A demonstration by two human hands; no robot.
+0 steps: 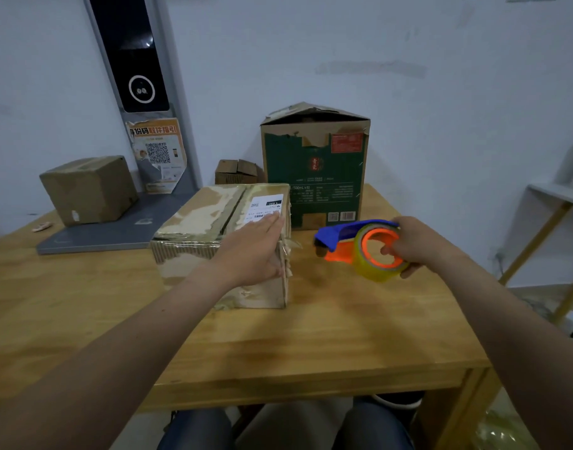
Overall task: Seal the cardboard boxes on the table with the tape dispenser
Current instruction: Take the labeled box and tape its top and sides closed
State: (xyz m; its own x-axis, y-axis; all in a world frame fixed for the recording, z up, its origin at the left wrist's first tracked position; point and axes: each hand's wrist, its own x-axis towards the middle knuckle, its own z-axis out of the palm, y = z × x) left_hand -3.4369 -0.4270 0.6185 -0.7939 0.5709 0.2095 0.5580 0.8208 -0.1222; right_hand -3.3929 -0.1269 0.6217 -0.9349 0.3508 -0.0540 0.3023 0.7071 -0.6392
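A pale wall backs a light wooden table [343, 336] seen from a seated person's viewpoint. Near the table's middle lies a worn brown cardboard box [200, 222], its top flaps closed, with scraps of old tape and a white shipping label [262, 206] on top. The left hand [255, 251] rests flat on the right edge of the box top, fingers straight and together, reaching onto the label.

Just to the right of that box, apart from it, the right hand [418, 245] grips a blue and orange plastic tape dispenser [343, 241] by its roll of clear yellowish tape [363, 264]. The fingers curl round the roll, and one fingertip shows inside the orange core. The dispenser looks lifted just clear of the tabletop, though blur makes that uncertain.

Behind stands a tall green printed carton [314, 177] with its top flaps partly raised, and a small brown box [234, 172] sits beside it. At the left, another brown box [87, 190] rests on a grey flat platform [116, 228].
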